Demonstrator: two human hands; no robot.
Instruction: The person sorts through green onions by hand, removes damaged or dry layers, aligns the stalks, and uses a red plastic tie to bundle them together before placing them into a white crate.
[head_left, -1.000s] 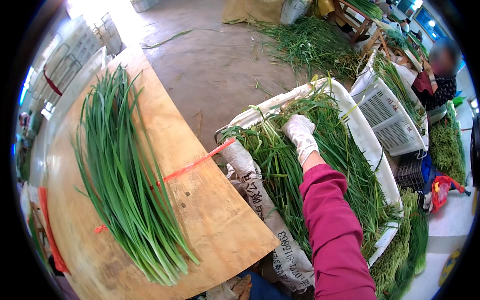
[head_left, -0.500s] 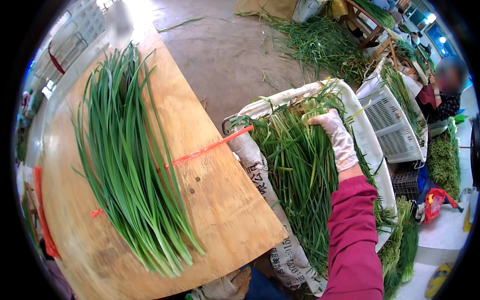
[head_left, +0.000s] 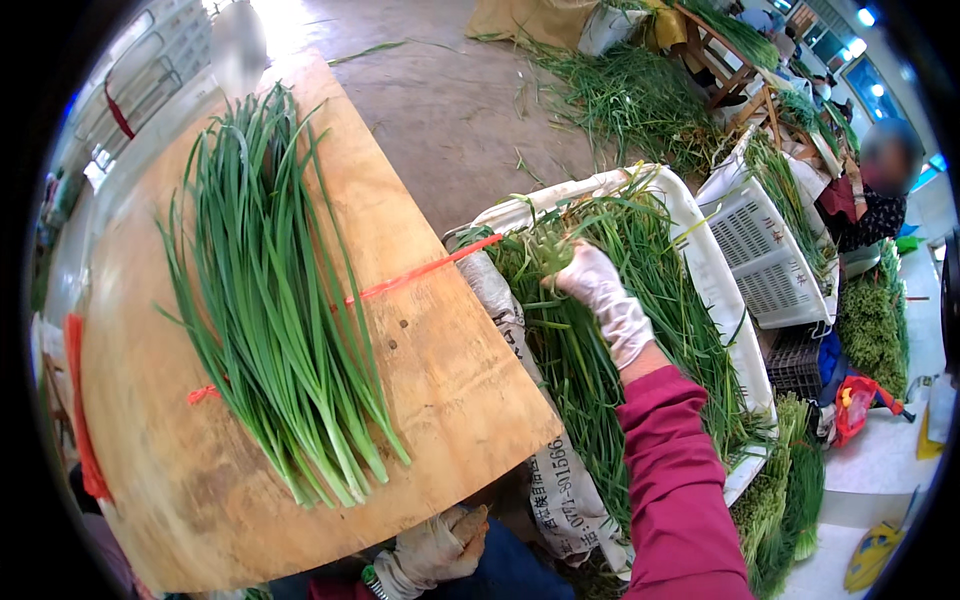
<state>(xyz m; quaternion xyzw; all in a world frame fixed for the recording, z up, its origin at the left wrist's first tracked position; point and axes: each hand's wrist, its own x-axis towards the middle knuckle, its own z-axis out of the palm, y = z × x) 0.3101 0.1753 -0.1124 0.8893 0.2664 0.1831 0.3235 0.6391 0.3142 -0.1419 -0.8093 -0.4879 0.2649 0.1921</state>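
My right hand (head_left: 592,285), in a thin whitish glove, is closed round the pale ends of some garlic chives in the white crate (head_left: 715,300). A thick mass of garlic chives (head_left: 670,290) fills that crate. Low in the picture, beside the table's near edge, my left hand (head_left: 440,550) is gloved, with its fingers curled; whatever is inside them is hidden. On the wooden table (head_left: 460,400) lies a loose bundle of garlic chives (head_left: 285,300), pale ends toward me. A red plastic strip (head_left: 425,268) passes beneath it, sticking out on both sides.
A printed white sack (head_left: 570,500) hangs along the crate's near left side. Behind stands another white crate (head_left: 765,250), near a seated person (head_left: 870,200). Loose greens (head_left: 640,100) are heaped on the floor. Red strips (head_left: 85,410) hang at the table's left edge.
My right hand has moved left and a little nearer across the crate, drawing chive ends with it. My left hand shows more fully below the table edge. The view has shifted slightly.
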